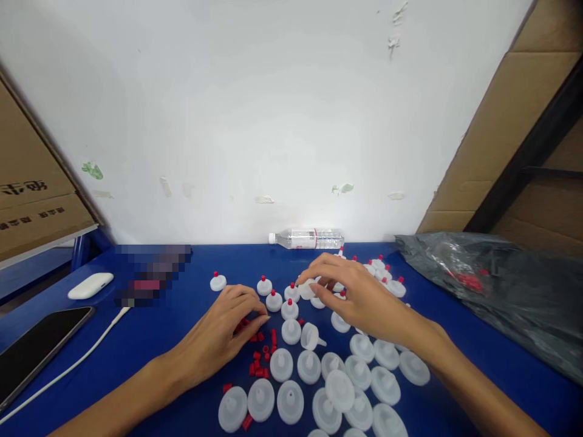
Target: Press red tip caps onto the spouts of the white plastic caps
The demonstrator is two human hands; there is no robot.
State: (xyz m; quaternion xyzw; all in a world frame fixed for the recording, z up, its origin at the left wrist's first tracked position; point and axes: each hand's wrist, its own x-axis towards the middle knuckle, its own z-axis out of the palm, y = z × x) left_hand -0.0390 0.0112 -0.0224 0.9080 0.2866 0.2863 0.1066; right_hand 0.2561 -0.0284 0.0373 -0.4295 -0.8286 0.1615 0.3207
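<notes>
My right hand (341, 284) pinches a pale white disc-shaped lid (306, 289) between thumb and fingers, above the group of lids with red tips. My left hand (237, 315) is curled low over small red caps (259, 367), thumb and index fingertips close together; whatever lies between them is hidden. Between the hands stand white spouted lids topped with red caps, such as one red-capped lid (289, 309). Nearer the front lie several bare white lids (281, 364), most with the spout up. One white lid (310, 336) rests on its side.
A clear plastic bottle (305, 238) lies along the white wall. A grey plastic bag (483, 291) with red pieces inside covers the right side. On the left are a phone (43, 352), a white case (91, 286) and a white cable (77, 371). Cardboard (39, 176) stands at left.
</notes>
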